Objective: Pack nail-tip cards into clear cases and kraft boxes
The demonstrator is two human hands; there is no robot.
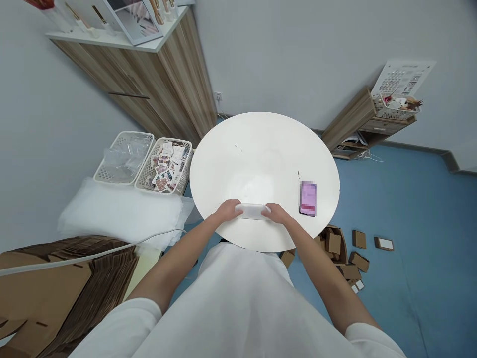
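Holding a small flat white oblong piece [253, 211] with both bare hands, just over the near edge of a big round white desk [261, 144], at about 6 o'clock on its top. Wrapping the left hand [226, 211] around the 9 o'clock end of the piece and the right hand [279, 214] around its 3 o'clock end, each grip clamped on it with fingers curling over the top. Not showing clearly whether the piece is resting on the desk or hanging just above it. Reaching in from 6 o'clock with two bare forearms coming out of short white sleeves.

Showing a flat purple rectangle [308, 198], too blurry to name, lying on the desk at about 4 o'clock, near the right hand but not touching it.

Showing, off the desk at 9 o'clock, two white plastic baskets side by side: the far basket [124, 159] holding clear wrappers, the basket next to the desk [166, 166] holding lots of small picture cards. Showing soft white sheets [122, 214] under the baskets, and a pile of flat brown cardboard [74, 278] at 8 o'clock.

Showing small brown cardboard boxes [346, 256] scattered on the blue floor [410, 209] at 4 o'clock, a tall wooden cabinet [167, 84] at 11 o'clock, and a low wooden shelf [357, 124] at 2 o'clock.
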